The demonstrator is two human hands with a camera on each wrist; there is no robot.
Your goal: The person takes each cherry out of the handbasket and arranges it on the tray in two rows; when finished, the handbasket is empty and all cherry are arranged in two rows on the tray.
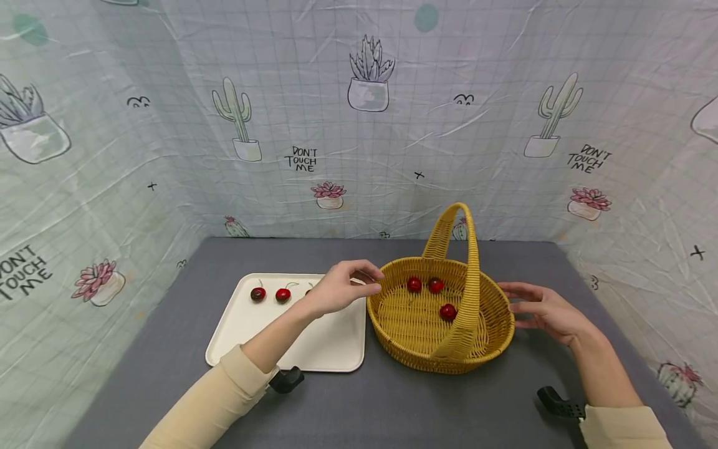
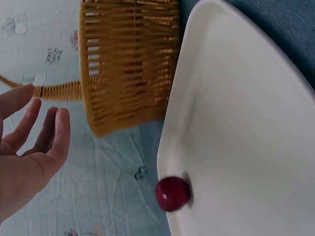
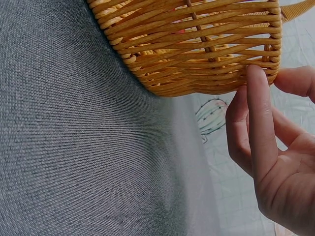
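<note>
A yellow wicker basket point(image 1: 417, 330) with a tall arched handle stands between the two hands, three red cherries point(image 1: 448, 312) inside it. My left hand point(image 1: 342, 288) hovers at its left rim, over the right part of a white tray point(image 1: 314, 343). Nothing is between its loosely bent fingers point(image 2: 61, 132). On the basket's other side, my right hand point(image 1: 552, 312) rests its fingertips point(image 3: 257, 73) against the woven outer wall near the rim. Toward the tray's back edge lie dark red cherries point(image 1: 283, 295) with stems; the left hand partly hides one of them.
A dark grey cloth point(image 1: 348, 405) covers the table. Pale curtains point(image 1: 314, 81) printed with potted plants enclose the back and sides. A black curved piece point(image 1: 287, 380) juts from the left wrist, and another black piece point(image 1: 558, 404) from the right.
</note>
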